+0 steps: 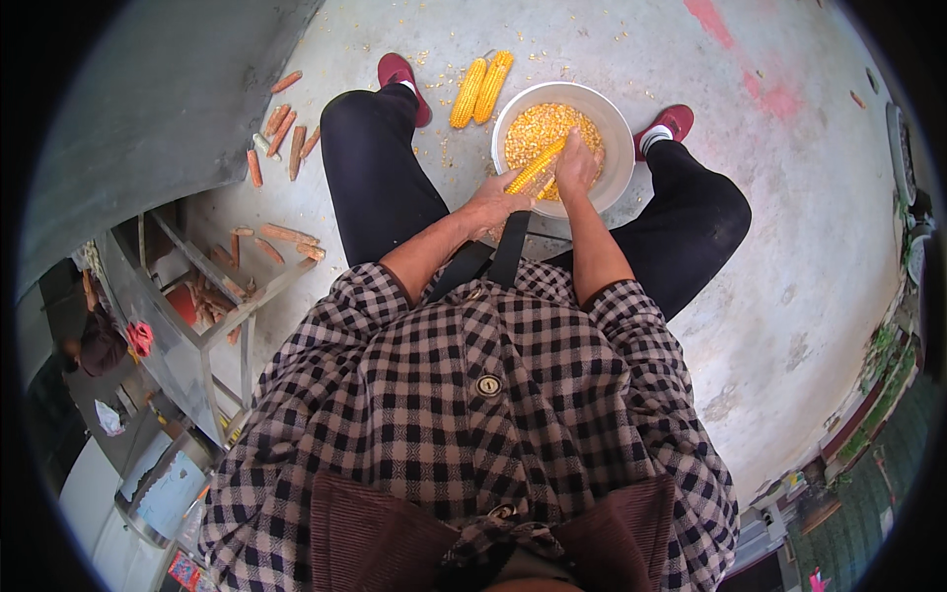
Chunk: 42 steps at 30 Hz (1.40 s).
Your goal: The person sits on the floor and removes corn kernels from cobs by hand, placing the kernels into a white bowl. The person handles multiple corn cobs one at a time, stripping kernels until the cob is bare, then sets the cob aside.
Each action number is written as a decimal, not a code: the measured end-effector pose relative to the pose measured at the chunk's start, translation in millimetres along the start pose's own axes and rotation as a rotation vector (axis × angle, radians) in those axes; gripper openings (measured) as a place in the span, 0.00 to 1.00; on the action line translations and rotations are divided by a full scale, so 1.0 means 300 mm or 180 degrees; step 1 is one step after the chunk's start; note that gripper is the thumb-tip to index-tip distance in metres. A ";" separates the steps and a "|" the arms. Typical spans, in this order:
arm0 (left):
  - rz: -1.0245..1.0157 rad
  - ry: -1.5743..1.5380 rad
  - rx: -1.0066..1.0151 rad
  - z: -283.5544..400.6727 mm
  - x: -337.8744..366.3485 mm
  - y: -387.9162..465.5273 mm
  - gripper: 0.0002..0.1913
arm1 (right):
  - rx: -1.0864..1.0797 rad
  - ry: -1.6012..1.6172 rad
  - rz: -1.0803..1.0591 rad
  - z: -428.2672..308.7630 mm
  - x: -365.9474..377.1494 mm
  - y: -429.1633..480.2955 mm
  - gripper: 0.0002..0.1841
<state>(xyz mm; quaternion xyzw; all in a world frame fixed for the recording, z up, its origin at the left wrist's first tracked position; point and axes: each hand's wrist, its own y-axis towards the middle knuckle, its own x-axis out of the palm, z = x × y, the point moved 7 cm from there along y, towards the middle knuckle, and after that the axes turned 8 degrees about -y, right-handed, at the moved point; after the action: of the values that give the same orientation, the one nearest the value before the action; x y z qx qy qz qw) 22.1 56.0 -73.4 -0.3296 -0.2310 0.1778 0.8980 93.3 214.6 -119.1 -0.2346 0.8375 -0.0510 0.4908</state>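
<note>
A white plastic bucket [620, 174] stands on the floor between my feet, with loose yellow corn kernels [534, 127] inside. Over its near left part, my left hand [497, 198] is closed around the lower end of a corn cob [534, 169]. Part of that cob is bare of kernels. My right hand [578, 164] lies against the cob's right side, above the kernels; whether its fingers grip the cob is hard to tell. Two whole yellow ears of corn [468, 92] [493, 86] lie side by side on the floor, left of the bucket.
Several bare reddish cobs [281, 133] lie on the concrete floor at the left, with more [288, 234] beside and under a metal-framed table [255, 300]. Stray kernels dot the floor around the bucket. Plants [880, 355] grow along the right edge.
</note>
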 end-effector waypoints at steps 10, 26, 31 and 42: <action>0.0203 -0.0190 -0.0154 0.010 -0.051 0.000 0.37 | 0.0300 0.1611 -0.0172 0.058 0.080 0.013 0.26; 0.0241 0.1639 0.0725 0.073 0.014 -0.069 0.35 | 0.1520 0.2077 0.0273 0.136 0.089 0.064 0.22; 0.0106 -0.0302 -0.0227 -0.003 0.002 -0.039 0.30 | 0.0948 0.1300 0.0564 0.107 0.028 0.039 0.20; -0.0940 -0.2939 -0.1442 -0.047 0.046 -0.022 0.22 | 0.1385 0.5808 -0.1666 -0.049 0.084 -0.041 0.15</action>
<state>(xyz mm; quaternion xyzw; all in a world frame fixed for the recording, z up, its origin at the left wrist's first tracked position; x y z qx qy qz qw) 42.3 50.4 -74.3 -0.3666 -0.6786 0.1219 0.6247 74.7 190.5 -127.7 -0.1878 0.7896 -0.4743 -0.3410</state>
